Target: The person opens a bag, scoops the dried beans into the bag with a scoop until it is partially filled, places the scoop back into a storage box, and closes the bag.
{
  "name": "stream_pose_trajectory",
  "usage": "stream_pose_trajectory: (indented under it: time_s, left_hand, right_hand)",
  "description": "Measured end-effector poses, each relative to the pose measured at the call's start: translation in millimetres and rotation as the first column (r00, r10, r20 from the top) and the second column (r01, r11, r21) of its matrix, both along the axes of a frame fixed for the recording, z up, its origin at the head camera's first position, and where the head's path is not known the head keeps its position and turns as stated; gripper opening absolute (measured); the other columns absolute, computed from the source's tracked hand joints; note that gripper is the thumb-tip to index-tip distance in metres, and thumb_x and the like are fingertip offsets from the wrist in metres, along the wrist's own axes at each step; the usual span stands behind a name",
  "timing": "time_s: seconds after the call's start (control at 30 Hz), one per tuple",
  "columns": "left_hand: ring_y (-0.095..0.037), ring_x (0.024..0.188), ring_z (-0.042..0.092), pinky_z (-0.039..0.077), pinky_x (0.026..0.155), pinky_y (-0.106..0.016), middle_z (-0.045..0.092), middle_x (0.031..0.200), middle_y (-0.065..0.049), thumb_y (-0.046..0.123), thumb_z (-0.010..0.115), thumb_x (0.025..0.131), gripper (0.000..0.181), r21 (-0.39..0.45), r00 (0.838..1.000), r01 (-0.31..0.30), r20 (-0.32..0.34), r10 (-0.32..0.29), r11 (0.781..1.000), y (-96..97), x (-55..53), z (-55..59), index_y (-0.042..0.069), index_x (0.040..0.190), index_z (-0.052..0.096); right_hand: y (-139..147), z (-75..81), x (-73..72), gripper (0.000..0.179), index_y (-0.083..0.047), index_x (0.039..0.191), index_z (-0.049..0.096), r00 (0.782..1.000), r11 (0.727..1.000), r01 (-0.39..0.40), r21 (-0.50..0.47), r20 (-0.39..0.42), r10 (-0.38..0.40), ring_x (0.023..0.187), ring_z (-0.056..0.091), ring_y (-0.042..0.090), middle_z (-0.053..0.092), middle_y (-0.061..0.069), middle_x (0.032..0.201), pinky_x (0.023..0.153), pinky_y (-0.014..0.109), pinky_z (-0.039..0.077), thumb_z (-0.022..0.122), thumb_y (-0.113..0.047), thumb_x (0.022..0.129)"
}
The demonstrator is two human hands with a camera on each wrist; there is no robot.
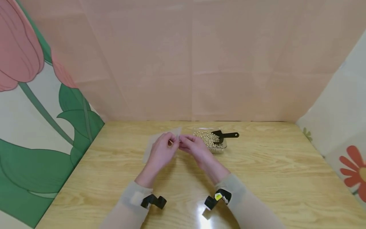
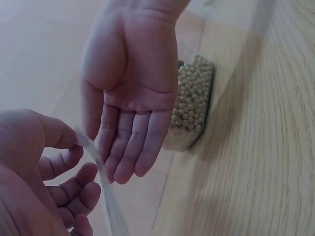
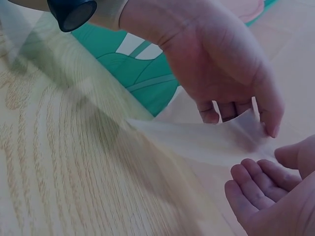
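Bag (image 3: 202, 141) is up over the bench (image 1: 271, 165), left grip (image 1: 163, 148) and right grip (image 1: 197, 149) both pinching its edge; I'd rub lightly there, parting any layers without tearing

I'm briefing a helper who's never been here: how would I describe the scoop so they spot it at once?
On the wooden table, towards its far edge, find the clear tub beside the person's right hand. The scoop rests in it, handle sticking out over the tub's right side. Its solid black sets it apart from the pale balls around it.
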State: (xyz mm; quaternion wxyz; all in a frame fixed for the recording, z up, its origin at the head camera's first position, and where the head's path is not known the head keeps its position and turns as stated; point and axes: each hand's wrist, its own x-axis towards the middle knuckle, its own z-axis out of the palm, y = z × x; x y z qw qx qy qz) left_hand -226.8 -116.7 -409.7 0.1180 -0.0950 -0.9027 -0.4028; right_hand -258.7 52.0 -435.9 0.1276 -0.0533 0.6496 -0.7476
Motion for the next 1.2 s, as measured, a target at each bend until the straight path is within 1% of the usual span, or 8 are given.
stream_pose_trajectory:
  time_s: [0.2, 0.33, 0.37, 0.57, 0.6, 0.8, 0.9, 1.2]
  left_hand:
    - [-0.021, 0.086, 0.060, 0.047, 0.088, -0.050, 0.067, 0.094, 0.000, 0.021, 0.071, 0.105, 0.012, -0.024, 1.000, -0.002, 0.007, 0.002, 1.000, 1.3, 0.9, 1.5, 0.015, 0.096, 0.069]
    - [-0.022, 0.087, 0.061, 0.045, 0.093, -0.053, 0.069, 0.095, 0.002, 0.021, 0.073, 0.105, 0.008, -0.062, 1.000, -0.009, 0.004, 0.009, 0.998, 0.1, -1.5, 1.0, 0.015, 0.101, 0.070]
    - [-0.021, 0.087, 0.061, 0.044, 0.093, -0.053, 0.069, 0.096, 0.003, 0.026, 0.072, 0.106, 0.010, -0.072, 1.000, -0.003, -0.018, 0.002, 0.997, -2.7, -7.1, -6.3, 0.017, 0.102, 0.071]
    - [-0.020, 0.081, 0.059, 0.042, 0.095, -0.054, 0.068, 0.092, 0.004, 0.035, 0.069, 0.110, 0.019, -0.044, 1.000, 0.005, 0.007, -0.005, 0.999, -8.4, -9.4, -3.5, 0.018, 0.102, 0.070]
    - [-0.020, 0.080, 0.060, 0.041, 0.096, -0.055, 0.068, 0.091, 0.003, 0.033, 0.069, 0.110, 0.019, -0.038, 0.999, -0.003, 0.035, 0.005, 0.999, -6.9, -4.8, 4.0, 0.017, 0.101, 0.070]
    - [-0.019, 0.082, 0.062, 0.043, 0.100, -0.057, 0.071, 0.094, 0.003, 0.033, 0.067, 0.111, 0.020, -0.032, 0.999, 0.006, 0.050, -0.004, 0.999, -8.1, -4.1, 3.3, 0.016, 0.103, 0.072]
    - [-0.020, 0.082, 0.063, 0.044, 0.100, -0.057, 0.072, 0.094, 0.002, 0.028, 0.066, 0.111, 0.018, -0.037, 0.999, 0.008, 0.038, -0.007, 0.999, -7.5, -3.7, 3.7, 0.014, 0.105, 0.075]
    - [-0.019, 0.077, 0.062, 0.052, 0.079, -0.043, 0.071, 0.089, 0.000, 0.017, 0.065, 0.107, 0.013, -0.052, 1.000, -0.015, 0.008, 0.015, 0.999, -8.5, -4.2, 3.8, 0.012, 0.100, 0.074]
  right_hand:
    - [0.6, 0.3, 1.3, 0.030, 0.007, 0.135, 0.072, 0.999, 0.998, 0.027, 0.059, -0.024, -0.025, 0.112, 0.076, 0.026, 0.075, 0.021, 0.132, 0.105, 0.042, 0.058, 0.065, -0.010, 0.111]
    - [0.8, 2.9, 0.4, 0.028, 0.003, 0.132, 0.075, 0.999, 0.994, 0.045, 0.101, -0.025, -0.042, 0.109, 0.076, 0.025, 0.077, 0.017, 0.128, 0.102, 0.042, 0.059, 0.069, -0.012, 0.109]
    - [0.6, 4.7, 0.3, 0.028, 0.002, 0.132, 0.075, 0.999, 0.994, 0.046, 0.103, -0.028, -0.044, 0.110, 0.076, 0.025, 0.077, 0.017, 0.128, 0.102, 0.042, 0.060, 0.070, -0.012, 0.109]
    - [-1.2, 10.3, -0.2, 0.027, 0.002, 0.132, 0.076, 0.999, 0.996, 0.029, 0.081, -0.032, -0.026, 0.115, 0.075, 0.026, 0.076, 0.017, 0.131, 0.099, 0.039, 0.061, 0.070, -0.009, 0.108]
    - [-1.2, 9.8, -0.3, 0.027, 0.002, 0.133, 0.076, 0.999, 0.997, 0.025, 0.079, -0.032, -0.022, 0.115, 0.075, 0.025, 0.076, 0.017, 0.132, 0.099, 0.039, 0.061, 0.070, -0.009, 0.108]
    - [1.9, 7.1, 0.8, 0.027, 0.000, 0.133, 0.077, 1.000, 0.996, 0.010, 0.088, -0.029, -0.007, 0.114, 0.075, 0.025, 0.076, 0.015, 0.131, 0.099, 0.039, 0.061, 0.071, -0.011, 0.108]
    - [3.6, 6.8, 1.7, 0.026, -0.002, 0.132, 0.077, 1.000, 0.996, 0.010, 0.092, -0.022, -0.008, 0.111, 0.075, 0.025, 0.077, 0.013, 0.128, 0.098, 0.038, 0.061, 0.071, -0.011, 0.108]
    - [2.8, 7.5, 1.8, 0.024, -0.002, 0.129, 0.079, 1.000, 0.994, 0.013, 0.111, 0.001, -0.014, 0.106, 0.077, 0.024, 0.079, 0.013, 0.122, 0.097, 0.039, 0.061, 0.074, -0.010, 0.106]
